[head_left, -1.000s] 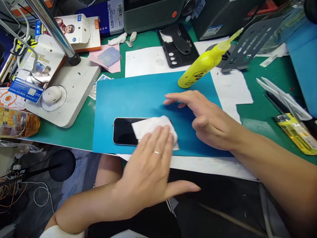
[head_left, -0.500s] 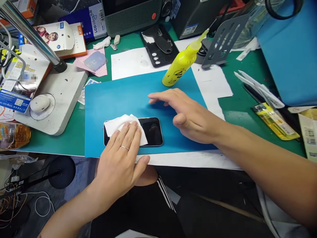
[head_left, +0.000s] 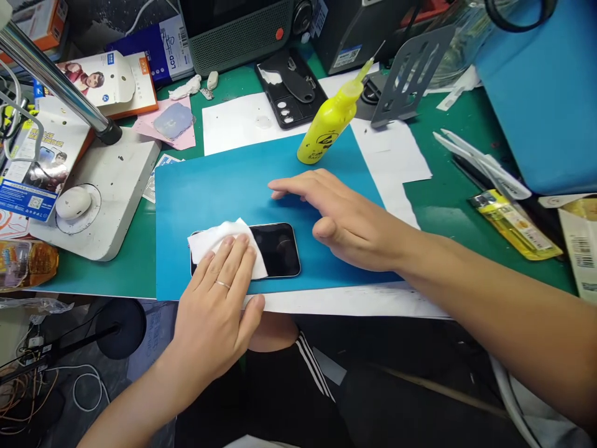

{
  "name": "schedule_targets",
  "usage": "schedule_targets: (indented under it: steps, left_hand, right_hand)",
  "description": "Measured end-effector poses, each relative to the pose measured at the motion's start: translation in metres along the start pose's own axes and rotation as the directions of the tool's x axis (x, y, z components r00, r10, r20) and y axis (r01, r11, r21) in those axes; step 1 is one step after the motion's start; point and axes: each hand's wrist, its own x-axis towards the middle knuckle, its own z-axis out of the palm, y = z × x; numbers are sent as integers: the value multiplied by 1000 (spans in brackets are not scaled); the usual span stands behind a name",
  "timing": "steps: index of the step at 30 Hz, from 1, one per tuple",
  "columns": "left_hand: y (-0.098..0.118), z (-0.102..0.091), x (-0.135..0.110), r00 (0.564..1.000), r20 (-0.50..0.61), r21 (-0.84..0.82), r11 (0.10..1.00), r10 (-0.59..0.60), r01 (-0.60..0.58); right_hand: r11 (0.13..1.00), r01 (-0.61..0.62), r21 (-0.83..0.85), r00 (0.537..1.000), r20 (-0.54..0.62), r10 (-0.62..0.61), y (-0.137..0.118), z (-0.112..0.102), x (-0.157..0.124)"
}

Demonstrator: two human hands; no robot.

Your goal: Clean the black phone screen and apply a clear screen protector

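Note:
A black phone (head_left: 277, 249) lies screen up on a blue mat (head_left: 224, 186) near the desk's front edge. My left hand (head_left: 217, 305) lies flat with fingers stretched out, pressing a white wipe (head_left: 219, 239) onto the phone's left end. My right hand (head_left: 340, 218) rests open, fingers flat on the mat just right of and behind the phone, not touching it. A yellow squeeze bottle (head_left: 329, 121) with a thin nozzle stands tilted at the mat's far edge, beyond my right hand.
A white stand base (head_left: 107, 193) with a metal pole sits at left. Behind the mat lie white paper (head_left: 233, 121), a black phone case (head_left: 289, 87) and a grey metal bracket (head_left: 410, 74). Tweezers (head_left: 480, 162), a yellow packet (head_left: 515, 224) and a blue box (head_left: 536, 93) are at right.
My left hand has slid the white wipe from the phone's right end to its left end. My right hand has stayed on the mat.

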Motion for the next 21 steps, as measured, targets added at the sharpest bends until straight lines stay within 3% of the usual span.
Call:
schedule_targets:
  steps: [21]
  left_hand:
    - [2,2,15,1000,12,12,1000,-14,14]
  right_hand:
    - [999,45,7,999,-13,-45,1,1,1]
